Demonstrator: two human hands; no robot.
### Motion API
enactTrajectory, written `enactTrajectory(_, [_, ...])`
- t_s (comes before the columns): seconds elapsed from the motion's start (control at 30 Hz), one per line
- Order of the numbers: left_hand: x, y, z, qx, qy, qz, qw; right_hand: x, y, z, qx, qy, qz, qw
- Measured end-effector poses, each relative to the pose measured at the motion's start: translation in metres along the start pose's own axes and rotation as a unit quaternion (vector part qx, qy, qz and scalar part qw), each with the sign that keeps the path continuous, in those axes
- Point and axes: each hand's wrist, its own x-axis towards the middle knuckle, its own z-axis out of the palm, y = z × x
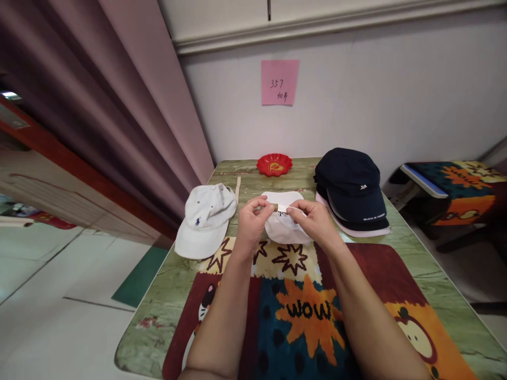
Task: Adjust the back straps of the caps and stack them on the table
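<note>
My left hand is closed in a pinch on the tan end of a short, narrow strip. The strip's pale right part runs to my right hand, whose thumb and finger are also pinched together on it. Right below them a white cap with dark lettering lies on the table; whether the strip belongs to this cap, I cannot tell. Left of my hands sits a pale cap with a small dark logo. A stack topped by a navy cap stands to the right, with a pink brim showing underneath.
A red scalloped dish stands at the back of the green wood-pattern table. A thin beige strip lies behind the pale cap. My forearms reach over a colourful mat. Beyond are a wall with a pink note and a curtain.
</note>
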Motion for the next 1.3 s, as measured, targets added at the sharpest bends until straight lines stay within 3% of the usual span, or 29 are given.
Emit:
enactTrajectory(0.33, [0.003, -0.005, 0.001, -0.022, -0.013, 0.005, 1.000, 0.000, 0.001, 0.004, 0.008, -0.015, 0.001, 1.000])
enactTrajectory(0.53, [0.004, -0.007, -0.002, -0.042, -0.054, -0.024, 0.997, -0.001, 0.002, 0.004, 0.009, -0.023, -0.004, 1.000])
enactTrajectory(0.87, [0.002, -0.005, -0.001, -0.050, -0.076, -0.047, 0.995, -0.002, -0.001, 0.006, -0.002, -0.032, -0.007, 0.999])
enactTrajectory(1.13, [0.009, -0.006, -0.012, -0.076, -0.056, -0.070, 0.993, -0.001, 0.003, -0.012, 0.018, -0.022, 0.009, 1.000])
enactTrajectory(1.3, [0.009, -0.004, -0.015, -0.079, -0.080, -0.078, 0.991, -0.001, 0.006, -0.015, 0.012, -0.027, -0.001, 1.000])
